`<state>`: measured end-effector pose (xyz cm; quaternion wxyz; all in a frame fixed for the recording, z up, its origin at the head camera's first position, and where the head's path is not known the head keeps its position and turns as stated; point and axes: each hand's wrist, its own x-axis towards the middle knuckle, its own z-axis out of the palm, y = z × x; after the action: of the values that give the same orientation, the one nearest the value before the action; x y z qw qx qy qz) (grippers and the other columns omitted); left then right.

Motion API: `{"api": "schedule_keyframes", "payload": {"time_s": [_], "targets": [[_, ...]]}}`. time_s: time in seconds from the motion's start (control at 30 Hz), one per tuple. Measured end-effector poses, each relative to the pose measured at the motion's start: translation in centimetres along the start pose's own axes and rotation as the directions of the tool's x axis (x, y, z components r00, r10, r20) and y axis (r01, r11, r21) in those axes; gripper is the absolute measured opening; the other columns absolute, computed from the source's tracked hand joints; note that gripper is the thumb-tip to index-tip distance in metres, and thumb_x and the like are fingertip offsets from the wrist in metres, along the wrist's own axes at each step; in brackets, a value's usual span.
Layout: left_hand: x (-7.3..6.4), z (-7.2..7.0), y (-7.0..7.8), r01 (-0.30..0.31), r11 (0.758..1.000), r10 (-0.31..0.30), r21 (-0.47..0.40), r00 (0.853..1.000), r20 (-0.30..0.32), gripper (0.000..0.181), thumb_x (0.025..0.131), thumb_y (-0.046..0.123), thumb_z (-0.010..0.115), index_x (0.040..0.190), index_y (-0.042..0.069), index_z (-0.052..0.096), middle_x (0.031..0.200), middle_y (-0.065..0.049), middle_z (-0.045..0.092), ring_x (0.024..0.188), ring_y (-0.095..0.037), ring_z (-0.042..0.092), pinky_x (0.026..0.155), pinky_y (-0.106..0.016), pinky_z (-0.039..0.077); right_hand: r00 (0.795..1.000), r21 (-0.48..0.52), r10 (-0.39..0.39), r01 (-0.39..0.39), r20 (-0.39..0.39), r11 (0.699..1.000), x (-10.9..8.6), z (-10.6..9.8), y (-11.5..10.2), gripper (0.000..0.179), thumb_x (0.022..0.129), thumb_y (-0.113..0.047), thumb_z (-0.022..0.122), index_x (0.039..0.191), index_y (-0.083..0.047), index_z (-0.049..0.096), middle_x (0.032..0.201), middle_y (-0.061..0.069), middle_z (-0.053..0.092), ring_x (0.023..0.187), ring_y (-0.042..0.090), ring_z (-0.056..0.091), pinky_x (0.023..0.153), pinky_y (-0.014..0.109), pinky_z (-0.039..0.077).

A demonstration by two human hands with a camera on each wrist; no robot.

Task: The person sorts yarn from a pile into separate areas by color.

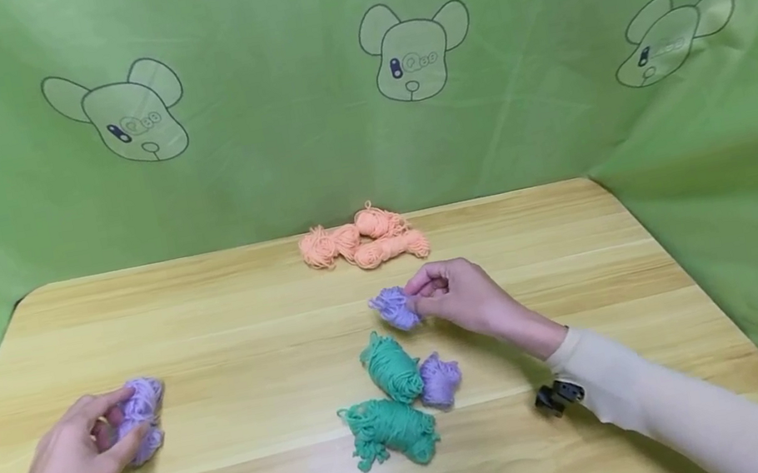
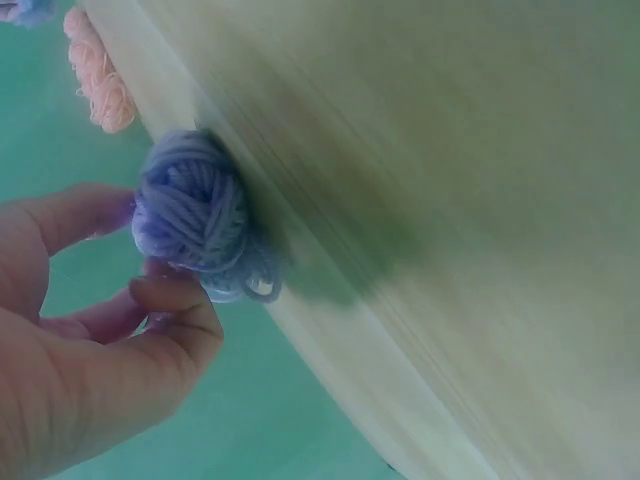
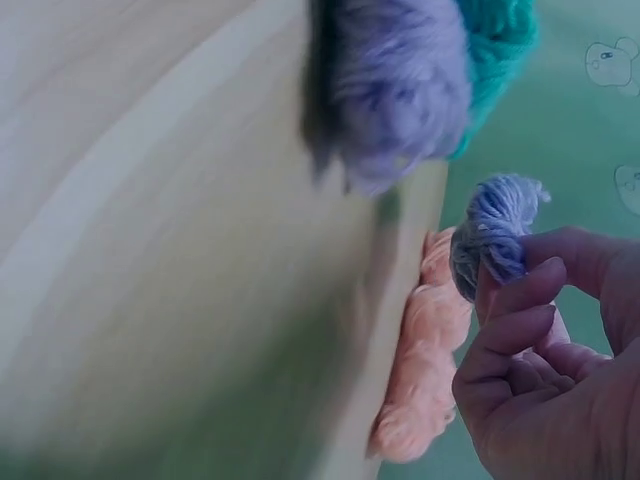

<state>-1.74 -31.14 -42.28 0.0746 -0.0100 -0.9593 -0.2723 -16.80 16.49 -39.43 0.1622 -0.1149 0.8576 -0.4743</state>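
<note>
At the left of the table, my left hand [image 1: 78,450] grips a purple yarn bundle [image 1: 141,405] between thumb and fingers. The left wrist view shows this yarn bundle [image 2: 192,205] at the fingertips, close to the tabletop. Right of centre, my right hand [image 1: 464,297] pinches another purple yarn bundle [image 1: 395,308]. In the right wrist view that bundle [image 3: 497,235] is held by its end between thumb and fingers. Below the right hand, a third purple yarn bundle [image 1: 440,380] lies against two green yarn bundles, one upper [image 1: 392,367] and one lower [image 1: 395,430].
Several peach yarn bundles [image 1: 367,238] lie together near the far edge of the wooden table [image 1: 233,313]. Green fabric walls [image 1: 285,135] with printed animal heads stand behind and at both sides. A small black device [image 1: 560,397] sits at the right wrist.
</note>
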Motion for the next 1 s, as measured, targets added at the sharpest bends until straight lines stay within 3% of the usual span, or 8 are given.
{"api": "schedule_keyframes", "payload": {"time_s": [0.23,0.53,0.8,1.0], "targets": [[0.1,-0.3,0.1,0.047,0.999,-0.046,-0.025,0.998,0.038,0.058,0.088,0.006,0.089,0.135,-0.017,0.063,0.09,-0.004,0.059,0.062,-0.009,0.042,0.049,-0.03,0.038,0.999,0.027,-0.036,0.036,0.008,0.999,-0.1,2.0,-2.6,0.017,0.094,-0.008,0.081,0.11,-0.004,0.078,0.094,0.006,0.074,0.081,0.024,0.066,0.067,0.026,0.054],[0.4,-0.3,0.1,0.057,0.998,-0.054,-0.032,0.996,0.068,0.062,0.089,0.006,0.088,0.139,-0.018,0.059,0.102,-0.01,0.065,0.066,-0.007,0.048,0.052,-0.029,0.042,0.992,0.099,-0.086,0.077,0.089,0.992,0.0,6.0,-6.0,0.014,0.096,-0.006,0.081,0.109,-0.006,0.077,0.093,0.004,0.074,0.075,0.018,0.065,0.068,0.025,0.055],[0.4,-0.4,0.0,0.081,0.997,-0.079,-0.019,0.993,0.088,0.063,0.089,0.007,0.087,0.139,-0.018,0.059,0.1,-0.011,0.068,0.071,-0.007,0.055,0.057,-0.028,0.045,0.983,0.075,-0.144,0.136,0.114,0.988,0.2,9.6,-8.3,0.01,0.095,-0.009,0.083,0.104,-0.013,0.08,0.088,-0.002,0.072,0.061,0.01,0.052,0.053,0.022,0.041],[0.5,-0.4,-0.2,0.098,0.995,-0.095,-0.023,0.99,0.104,0.064,0.091,0.009,0.087,0.139,-0.02,0.056,0.1,-0.014,0.068,0.076,-0.012,0.059,0.06,-0.026,0.048,0.982,0.041,-0.144,0.14,0.122,0.989,0.5,11.6,-9.5,0.01,0.095,-0.011,0.084,0.1,-0.017,0.08,0.086,-0.006,0.072,0.057,0.01,0.052,0.051,0.023,0.041]]}}
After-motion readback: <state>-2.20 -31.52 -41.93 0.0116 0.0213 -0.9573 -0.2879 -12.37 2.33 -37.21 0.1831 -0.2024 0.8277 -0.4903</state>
